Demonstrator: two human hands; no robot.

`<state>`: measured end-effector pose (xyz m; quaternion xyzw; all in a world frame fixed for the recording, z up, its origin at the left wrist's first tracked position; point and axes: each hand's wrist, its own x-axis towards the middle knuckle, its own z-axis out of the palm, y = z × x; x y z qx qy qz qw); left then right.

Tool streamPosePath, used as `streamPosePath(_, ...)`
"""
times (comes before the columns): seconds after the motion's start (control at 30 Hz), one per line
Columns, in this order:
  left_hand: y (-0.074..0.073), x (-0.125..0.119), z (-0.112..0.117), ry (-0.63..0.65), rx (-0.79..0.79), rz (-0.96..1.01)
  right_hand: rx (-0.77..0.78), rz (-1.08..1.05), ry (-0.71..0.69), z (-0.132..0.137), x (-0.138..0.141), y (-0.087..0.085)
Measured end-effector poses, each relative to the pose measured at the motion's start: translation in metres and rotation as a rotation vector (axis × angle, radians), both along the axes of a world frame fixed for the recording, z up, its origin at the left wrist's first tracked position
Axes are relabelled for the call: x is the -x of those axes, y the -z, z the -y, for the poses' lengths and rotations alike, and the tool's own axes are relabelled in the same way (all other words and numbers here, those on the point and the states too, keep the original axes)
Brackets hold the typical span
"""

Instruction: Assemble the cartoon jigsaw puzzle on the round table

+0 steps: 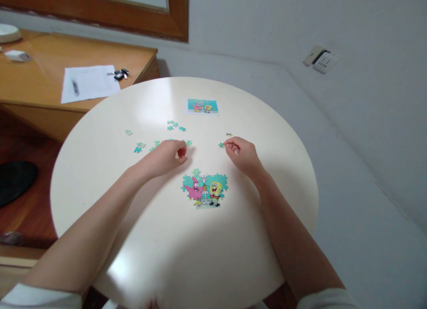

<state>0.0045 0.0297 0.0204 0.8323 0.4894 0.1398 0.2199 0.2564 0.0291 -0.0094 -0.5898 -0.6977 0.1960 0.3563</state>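
Observation:
A partly joined jigsaw puzzle [205, 191] with cartoon figures on a teal ground lies on the round white table, between my forearms. My right hand [243, 154] pinches a small teal puzzle piece [221, 145] at its fingertips, close to the tabletop. Just beyond those fingers is another loose piece [228, 134]. My left hand [169, 156] hovers up and left of the joined puzzle, fingers curled and thumb apart, with nothing visible in it. Beside and partly behind it lie several loose teal pieces [138, 148]. A further small group of pieces [173, 125] sits farther back.
A picture card [202, 107] with the same cartoon figures lies toward the table's far side. To the left, a wooden desk [43, 84] holds a paper sheet [91, 84] and keys [120, 74]. A white wall [360, 135] stands on the right.

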Motion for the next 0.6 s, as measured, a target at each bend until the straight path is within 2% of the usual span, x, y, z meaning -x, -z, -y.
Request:
streamPosePath(0.13, 0.005, 0.009, 0.005, 0.105, 0.140, -0.096, 0.341, 0.296, -0.267, 0.015, -0.011, -0.028)
streamPosePath(0.27, 0.010, 0.010, 0.009, 0.150, 0.151, -0.074, 0.453, 0.371, -0.377, 0.026, -0.010, -0.038)
streamPosePath(0.37, 0.004, 0.003, 0.014, 0.168, 0.195, -0.163, 0.483, 0.391, -0.399, 0.029, -0.004, -0.037)
streamPosePath(0.5, -0.009, -0.010, 0.020, 0.135, 0.251, -0.286, 0.477, 0.416, -0.363, 0.030, 0.002, -0.037)
streamPosePath(0.6, -0.014, -0.015, 0.023, 0.107, 0.285, -0.323, 0.492, 0.431, -0.336, 0.031, 0.005, -0.039)
